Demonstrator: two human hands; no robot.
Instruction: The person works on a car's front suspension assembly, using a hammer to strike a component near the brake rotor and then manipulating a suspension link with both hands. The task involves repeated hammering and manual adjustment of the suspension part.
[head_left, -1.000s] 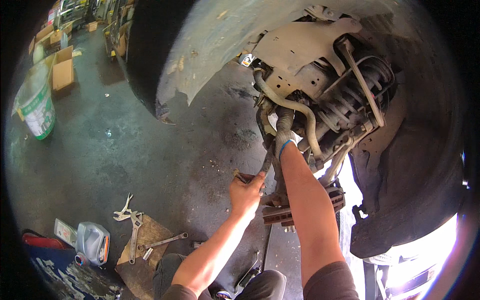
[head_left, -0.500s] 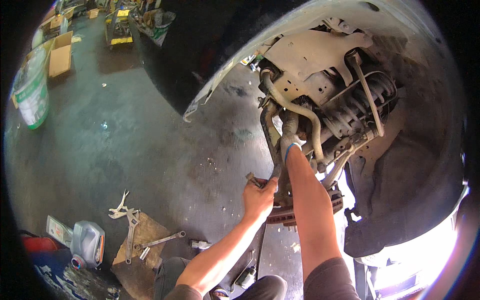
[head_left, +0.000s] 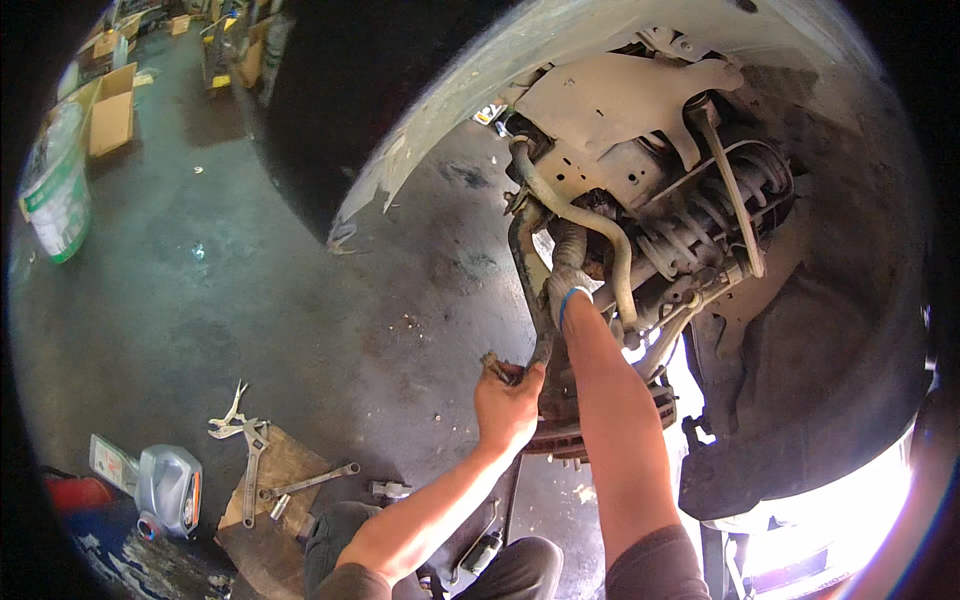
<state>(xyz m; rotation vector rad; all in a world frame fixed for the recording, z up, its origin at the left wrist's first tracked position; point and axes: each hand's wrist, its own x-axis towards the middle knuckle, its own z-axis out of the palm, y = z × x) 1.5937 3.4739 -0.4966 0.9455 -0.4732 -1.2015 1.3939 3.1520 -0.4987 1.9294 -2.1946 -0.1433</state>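
Observation:
My left hand (head_left: 507, 408) is closed around a dirty metal rod end (head_left: 497, 367), its stub poking out past the thumb side. Higher up, my right hand (head_left: 569, 285), in a grey work glove with a blue and white cuff, is closed at the lower end of a ribbed rubber boot (head_left: 569, 244); its fingers are mostly hidden and blend with the dirty parts. A bent stabilizer bar (head_left: 622, 265) passes just right of this hand. Below both hands is a rusty brake disc (head_left: 560, 437), partly covered by my right forearm.
A coil spring (head_left: 690, 240) and dark wheel-arch liner (head_left: 800, 390) fill the right side. The fender edge (head_left: 400, 160) hangs at upper left. On the floor lie locking pliers (head_left: 230, 412), an adjustable wrench (head_left: 254, 470), a ring spanner (head_left: 312, 481) and a grey oil jug (head_left: 170, 488).
The whole view has shifted slightly, so most things sit a little further left. Both hands keep their grip in nearly the same places on the car.

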